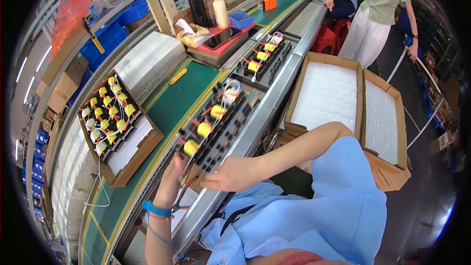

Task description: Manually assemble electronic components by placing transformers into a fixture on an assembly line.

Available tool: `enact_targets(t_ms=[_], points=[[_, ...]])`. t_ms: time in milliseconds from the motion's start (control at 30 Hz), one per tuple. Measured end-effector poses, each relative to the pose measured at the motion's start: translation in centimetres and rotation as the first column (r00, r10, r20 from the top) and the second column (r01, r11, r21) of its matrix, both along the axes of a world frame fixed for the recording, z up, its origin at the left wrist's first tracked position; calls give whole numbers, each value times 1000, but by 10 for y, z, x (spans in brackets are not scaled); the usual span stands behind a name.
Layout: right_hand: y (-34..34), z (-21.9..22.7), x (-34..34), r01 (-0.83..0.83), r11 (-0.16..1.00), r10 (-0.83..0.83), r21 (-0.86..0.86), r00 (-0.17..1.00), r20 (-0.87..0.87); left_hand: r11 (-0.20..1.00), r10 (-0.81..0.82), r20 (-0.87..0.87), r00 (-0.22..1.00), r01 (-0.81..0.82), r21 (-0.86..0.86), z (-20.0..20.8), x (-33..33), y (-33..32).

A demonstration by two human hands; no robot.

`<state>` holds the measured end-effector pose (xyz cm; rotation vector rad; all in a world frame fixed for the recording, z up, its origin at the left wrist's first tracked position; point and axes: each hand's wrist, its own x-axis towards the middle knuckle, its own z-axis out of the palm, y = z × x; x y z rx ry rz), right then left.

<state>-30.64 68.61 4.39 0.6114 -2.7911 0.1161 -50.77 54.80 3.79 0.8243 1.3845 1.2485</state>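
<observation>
A dark tray (230, 128) lies lengthwise on the line before me, with a row of yellow-wrapped coils (204, 128), red-tipped leads and small black and copper-coloured parts. Its near end is between my hands. My left hand (171, 174), with a blue strap (157, 209) on its wrist, is closed at the left corner; its fingers are partly hidden. My right hand (231, 173) reaches across, its fingers curled at the near right corner. Below them lies a tool with orange-red handles (187, 186), partly covered. Farther along stands a similar tray (274, 61) with yellow coils.
Left is a cardboard box (140, 159) of yellow coils, its white wire trailing onto the green belt (184, 88). A yellow cutter (178, 76) lies there. Right are cartons (360, 113) with white packing. A pump bottle (220, 11) stands farther back. Two people are at the far right.
</observation>
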Motion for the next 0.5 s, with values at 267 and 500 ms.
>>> enact_targets(t_ms=[267, 500], points=[[16, -13, 9, 126, 990, -122, 63, 991, -60, 1000, 0, -18, 1000, 0, -31, 11, 16, 30], [19, -14, 10, 246, 958, -242, 145, 969, -41, 1000, 11, -35, 999, -11, -6, 6, 16, 38]])
